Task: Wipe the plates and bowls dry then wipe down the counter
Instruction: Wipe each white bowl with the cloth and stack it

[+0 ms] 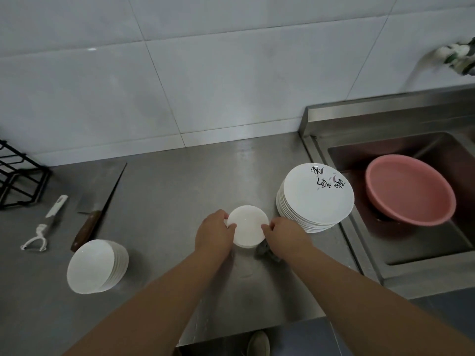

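A small white bowl (248, 225) sits at the middle of the steel counter (159, 201). My left hand (214, 233) grips its left rim and my right hand (284, 235) grips its right rim. A grey cloth (267, 253) lies under my right wrist, mostly hidden. Just right of the bowl stands a tall stack of white plates (314, 199), the top one with dark writing. Another stack of white bowls (96, 267) rests at the front left.
A cleaver with a wooden handle (99, 214) and a white peeler (46, 224) lie at the left. A black wire rack (18, 176) stands at the far left. The sink (421, 240) at right holds a pink basin (410, 188). Tiled wall behind.
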`<state>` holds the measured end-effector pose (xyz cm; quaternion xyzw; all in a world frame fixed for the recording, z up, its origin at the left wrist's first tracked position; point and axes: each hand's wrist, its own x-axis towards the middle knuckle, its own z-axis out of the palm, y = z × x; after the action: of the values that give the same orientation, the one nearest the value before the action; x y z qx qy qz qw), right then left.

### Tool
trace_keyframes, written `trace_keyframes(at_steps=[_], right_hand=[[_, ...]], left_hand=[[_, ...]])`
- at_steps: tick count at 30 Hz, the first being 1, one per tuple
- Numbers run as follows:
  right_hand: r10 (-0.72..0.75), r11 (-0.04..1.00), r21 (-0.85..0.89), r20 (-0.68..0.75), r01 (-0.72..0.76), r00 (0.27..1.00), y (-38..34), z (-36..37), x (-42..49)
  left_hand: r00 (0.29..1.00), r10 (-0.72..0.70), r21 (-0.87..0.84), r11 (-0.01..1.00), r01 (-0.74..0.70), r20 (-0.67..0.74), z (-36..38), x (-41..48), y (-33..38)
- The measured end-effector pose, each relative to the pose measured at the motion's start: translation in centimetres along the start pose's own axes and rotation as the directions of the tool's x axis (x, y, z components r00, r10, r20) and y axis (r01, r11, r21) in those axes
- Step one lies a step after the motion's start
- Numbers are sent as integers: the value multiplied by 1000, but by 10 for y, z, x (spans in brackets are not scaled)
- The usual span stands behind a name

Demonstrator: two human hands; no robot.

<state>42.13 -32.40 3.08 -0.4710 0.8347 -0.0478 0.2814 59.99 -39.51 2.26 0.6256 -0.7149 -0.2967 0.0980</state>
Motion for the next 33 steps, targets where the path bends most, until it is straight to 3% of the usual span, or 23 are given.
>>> trace_keyframes(at_steps=[9, 14, 20, 24, 28, 33], right_hand=[[73, 990, 122, 2, -73, 997, -1, 2, -12], [94, 995, 19, 87, -96, 992, -11, 8, -34], [3, 999, -51, 106, 3, 994, -63, 17, -62], [-129, 992, 3, 127, 130, 983, -122, 28, -72], [-285, 959, 63, 220, 278, 933, -181, 41, -80], [-372, 924, 26, 282, 381, 884, -243, 71, -89]], left_hand=[[996, 64, 20, 998, -65, 58, -4, -1, -9], [990, 64, 76, 994, -74, 125, -21, -13, -29], [979, 96, 157, 980, -125, 179, -78, -37, -89], [983, 146, 76, 985, -155, 115, -135, -50, -133], [993, 120, -16, 993, -120, -3, -188, -60, -185], [999, -24, 69, 997, 27, -43, -223, -69, -253]])
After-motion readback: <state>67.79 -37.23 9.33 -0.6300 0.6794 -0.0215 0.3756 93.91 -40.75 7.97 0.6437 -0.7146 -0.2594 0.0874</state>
